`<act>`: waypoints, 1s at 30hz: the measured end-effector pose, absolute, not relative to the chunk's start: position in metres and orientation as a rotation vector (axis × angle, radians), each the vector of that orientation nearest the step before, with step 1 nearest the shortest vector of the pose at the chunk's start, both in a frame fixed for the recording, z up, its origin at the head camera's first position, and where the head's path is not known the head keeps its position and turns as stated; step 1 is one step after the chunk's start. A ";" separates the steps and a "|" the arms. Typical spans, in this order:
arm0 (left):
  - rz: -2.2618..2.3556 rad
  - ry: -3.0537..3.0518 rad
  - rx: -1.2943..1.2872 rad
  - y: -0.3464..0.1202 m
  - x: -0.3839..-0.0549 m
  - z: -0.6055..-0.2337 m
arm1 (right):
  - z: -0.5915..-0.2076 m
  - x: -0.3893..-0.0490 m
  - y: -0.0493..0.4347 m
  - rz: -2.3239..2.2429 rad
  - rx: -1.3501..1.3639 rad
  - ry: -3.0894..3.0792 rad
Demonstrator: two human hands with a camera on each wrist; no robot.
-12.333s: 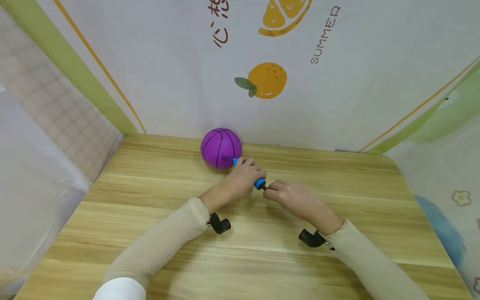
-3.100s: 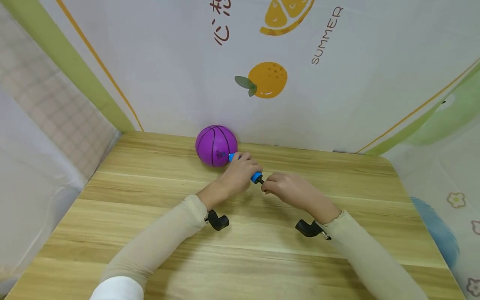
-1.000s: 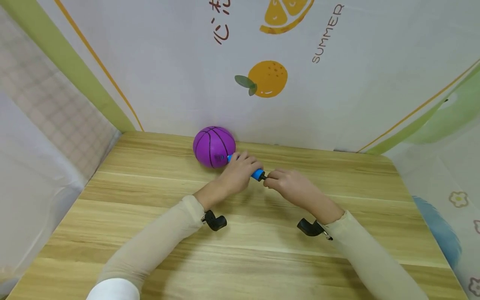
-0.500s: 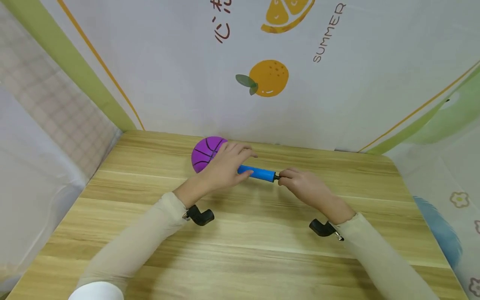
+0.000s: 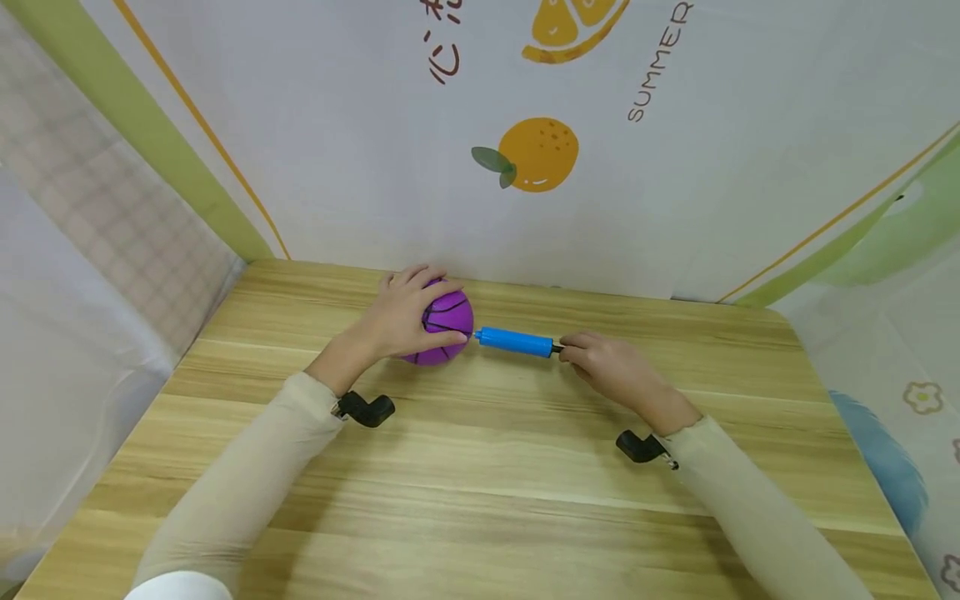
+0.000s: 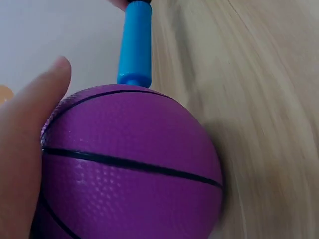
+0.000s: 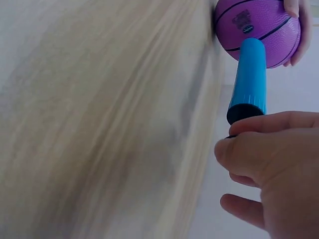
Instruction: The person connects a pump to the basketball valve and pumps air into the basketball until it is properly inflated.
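Note:
The small purple basketball [image 5: 452,315] rests on the table near the wall, with my left hand [image 5: 397,318] spread over its left side and top, thumb and fingers wrapped round it. A blue ball pump [image 5: 516,342] lies in line with the ball, its thin nozzle end at the ball's right side. My right hand [image 5: 615,371] pinches the black handle at the pump's other end, the handle mostly covered by thumb and fingers. In the left wrist view the pump's tip meets the ball's curved surface [image 6: 134,129]. The right wrist view shows the pump barrel [image 7: 249,74] pointing at the ball.
A wood-grain table [image 5: 480,500] carries everything. Behind it stands a white cloth wall [image 5: 360,183] with a printed orange fruit, close to the ball. Patterned cloth [image 5: 885,350] hangs along the right side, and more at the left.
My left hand has let go of the pump barrel and moved left to grip the basketball. The ball has turned and shifted slightly nearer; the right hand has moved right with the pump handle.

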State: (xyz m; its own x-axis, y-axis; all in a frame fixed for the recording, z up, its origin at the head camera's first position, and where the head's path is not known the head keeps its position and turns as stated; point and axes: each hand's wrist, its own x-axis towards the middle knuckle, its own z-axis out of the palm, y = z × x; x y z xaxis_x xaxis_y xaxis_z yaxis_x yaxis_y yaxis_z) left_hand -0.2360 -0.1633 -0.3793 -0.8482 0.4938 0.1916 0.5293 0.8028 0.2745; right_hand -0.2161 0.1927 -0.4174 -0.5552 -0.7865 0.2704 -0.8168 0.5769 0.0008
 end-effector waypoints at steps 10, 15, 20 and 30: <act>-0.583 -2.825 -0.806 -0.166 -0.233 -0.390 | -0.421 -0.221 0.183 0.345 1.285 -2.625; -0.575 -2.806 -0.777 -0.166 -0.231 -0.395 | -0.408 -0.225 0.155 0.374 1.218 -2.693; -0.578 -2.778 -0.782 -0.165 -0.232 -0.397 | -0.395 -0.233 0.118 0.398 1.141 -2.864; -0.589 -2.728 -0.792 -0.165 -0.229 -0.400 | -0.414 -0.252 0.077 0.418 1.183 -2.995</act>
State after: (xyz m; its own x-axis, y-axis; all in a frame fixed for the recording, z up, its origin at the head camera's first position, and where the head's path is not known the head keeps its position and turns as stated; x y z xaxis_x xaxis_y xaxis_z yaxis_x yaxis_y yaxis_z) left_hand -0.2287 -0.1653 -0.3996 -0.8242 0.4576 0.3337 0.5545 0.7717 0.3113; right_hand -0.2520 0.0773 -0.4137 -0.7298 -0.6837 -0.0038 -0.6566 0.7023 -0.2750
